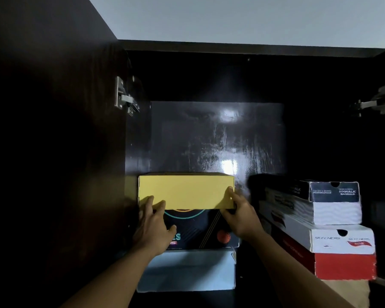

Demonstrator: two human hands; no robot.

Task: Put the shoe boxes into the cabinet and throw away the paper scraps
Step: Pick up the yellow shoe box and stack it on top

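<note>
Head view: left hand (153, 227) touches, right hand (240, 216) grips the yellow box (187, 190).

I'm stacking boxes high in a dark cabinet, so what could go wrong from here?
The yellow box sits topmost on a three-box pile, above the black patterned box and pale blue box; pushing with the left hand and right hand might shift the pile. The Skechers stack beside it looks uneven and could get knocked.

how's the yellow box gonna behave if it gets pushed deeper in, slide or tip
Probably stiff: the yellow box shows straight edges under the left hand and right hand. Likely slides easily, its flat bottom resting on the black box. Tipping seems unlikely, as it looks wide and low.
</note>
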